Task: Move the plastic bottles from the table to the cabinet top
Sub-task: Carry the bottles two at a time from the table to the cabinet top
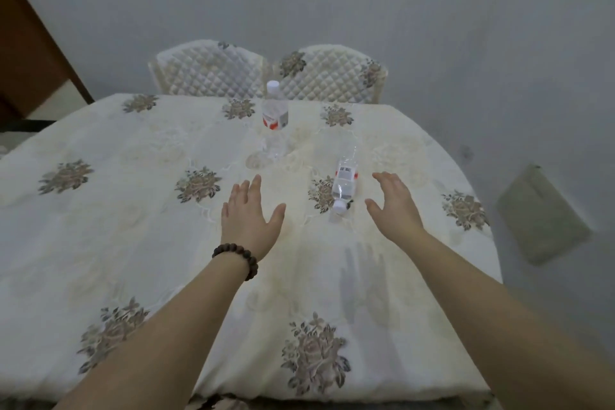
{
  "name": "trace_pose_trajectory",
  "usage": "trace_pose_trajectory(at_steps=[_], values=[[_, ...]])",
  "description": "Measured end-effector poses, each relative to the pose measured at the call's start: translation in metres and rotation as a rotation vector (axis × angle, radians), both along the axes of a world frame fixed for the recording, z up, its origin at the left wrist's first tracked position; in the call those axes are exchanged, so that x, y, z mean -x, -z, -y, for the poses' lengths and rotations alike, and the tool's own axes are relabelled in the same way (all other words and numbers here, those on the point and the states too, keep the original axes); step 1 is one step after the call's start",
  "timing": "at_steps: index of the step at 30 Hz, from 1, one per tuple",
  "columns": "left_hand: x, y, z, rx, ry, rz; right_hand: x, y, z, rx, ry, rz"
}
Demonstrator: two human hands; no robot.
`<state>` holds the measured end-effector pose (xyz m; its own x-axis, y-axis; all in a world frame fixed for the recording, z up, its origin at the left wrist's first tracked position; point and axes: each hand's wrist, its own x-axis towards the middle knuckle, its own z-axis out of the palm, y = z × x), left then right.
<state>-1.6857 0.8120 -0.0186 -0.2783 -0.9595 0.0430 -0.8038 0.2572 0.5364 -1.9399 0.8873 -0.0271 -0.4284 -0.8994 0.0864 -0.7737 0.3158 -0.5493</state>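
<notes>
Two clear plastic bottles with white caps and red-and-white labels are on the table [133, 210], which wears a cream cloth with flower patterns. One bottle [275, 116] stands upright toward the far edge. The other bottle [344, 181] lies on its side nearer me, cap pointing toward me. My left hand [251, 218], with a bead bracelet on the wrist, hovers open over the cloth to the left of the lying bottle. My right hand [392, 205] is open just right of that bottle, fingers spread, not touching it. No cabinet is in view.
Two quilted chairs [213, 71] [332, 75] stand pushed against the table's far side, in front of a pale wall. A brown wooden panel [30, 43] rises at the far left. A flat greenish slab [542, 213] lies on the floor to the right.
</notes>
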Motion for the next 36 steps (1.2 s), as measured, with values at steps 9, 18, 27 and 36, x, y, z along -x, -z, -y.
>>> trace_pose_trajectory(at_steps=[9, 18, 27, 36], values=[[0.026, 0.038, 0.065, -0.036, 0.071, -0.028, 0.064, 0.027, 0.11, -0.368, -0.449, -0.451], [0.02, 0.081, 0.105, -0.089, 0.142, -0.059, 0.082, 0.061, 0.166, -0.449, -0.705, -0.676], [0.022, 0.076, 0.133, -0.094, 0.036, -0.155, 0.053, 0.059, 0.167, -0.134, -0.384, -0.231], [0.085, 0.034, 0.237, -0.088, -0.123, -0.456, 0.026, 0.036, 0.179, 0.181, 0.028, 0.363]])
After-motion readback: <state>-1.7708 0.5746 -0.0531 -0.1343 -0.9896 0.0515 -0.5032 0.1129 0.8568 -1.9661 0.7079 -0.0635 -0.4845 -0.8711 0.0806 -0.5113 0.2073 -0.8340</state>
